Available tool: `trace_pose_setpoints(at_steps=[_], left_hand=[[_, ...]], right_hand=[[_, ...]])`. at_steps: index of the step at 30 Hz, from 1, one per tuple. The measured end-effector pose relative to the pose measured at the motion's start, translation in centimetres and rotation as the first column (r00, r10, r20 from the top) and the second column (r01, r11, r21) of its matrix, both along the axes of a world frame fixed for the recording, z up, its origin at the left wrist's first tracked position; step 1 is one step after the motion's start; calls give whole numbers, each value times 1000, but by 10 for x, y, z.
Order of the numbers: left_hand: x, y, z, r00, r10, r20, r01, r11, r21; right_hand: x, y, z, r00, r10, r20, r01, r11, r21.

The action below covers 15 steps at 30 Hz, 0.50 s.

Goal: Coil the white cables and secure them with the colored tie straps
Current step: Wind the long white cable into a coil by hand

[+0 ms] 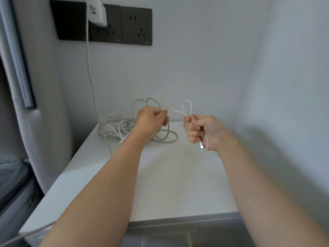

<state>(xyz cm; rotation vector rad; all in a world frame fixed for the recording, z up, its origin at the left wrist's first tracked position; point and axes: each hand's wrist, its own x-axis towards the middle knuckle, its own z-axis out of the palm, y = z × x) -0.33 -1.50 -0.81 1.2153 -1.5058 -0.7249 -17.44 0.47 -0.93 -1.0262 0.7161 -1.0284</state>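
Note:
A white cable (175, 111) stretches between my two hands above the white tabletop (170, 175). My right hand (203, 132) grips a small folded loop of it; one loop sticks up above the fist, and the plug end (201, 146) hangs below. My left hand (153, 122) pinches the same cable a short way to the left. Behind my left hand a tangle of white cables (117, 127) lies on the tabletop near the wall. A tiny yellow-green spot (211, 151) shows by my right wrist; I cannot tell what it is.
A white charger (97, 13) is plugged into black wall sockets (122, 25), and its cable (90, 75) hangs down to the tabletop. Another white cable (26, 234) runs off the lower left edge. A grey frame stands at the left, walls close behind and right.

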Motion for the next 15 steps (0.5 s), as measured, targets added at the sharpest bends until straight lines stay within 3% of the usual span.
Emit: trace_pose_setpoints(at_steps=[4,8,12,13,15], left_hand=[[8,3,11,964,-74,-254,93,994,63],[6,6,12,925,-64,-373,96,993,66],[6,7,19,764,-140,-630,170,985,-13],[5,7,20,805,-139,-576,142,989,-40],[3,4,15,971,-39,-235,6,990,-141]], right_hand=[[-1,0,-1,998,-10,61,11,1000,-10],[0,1,-3,998,31,51,-29,998,-47],[-1,2,-4,999,2,48,1,998,-65],[-1,2,-4,999,-1,53,4,998,-66],[0,2,-4,997,-4,76,10,997,-70]])
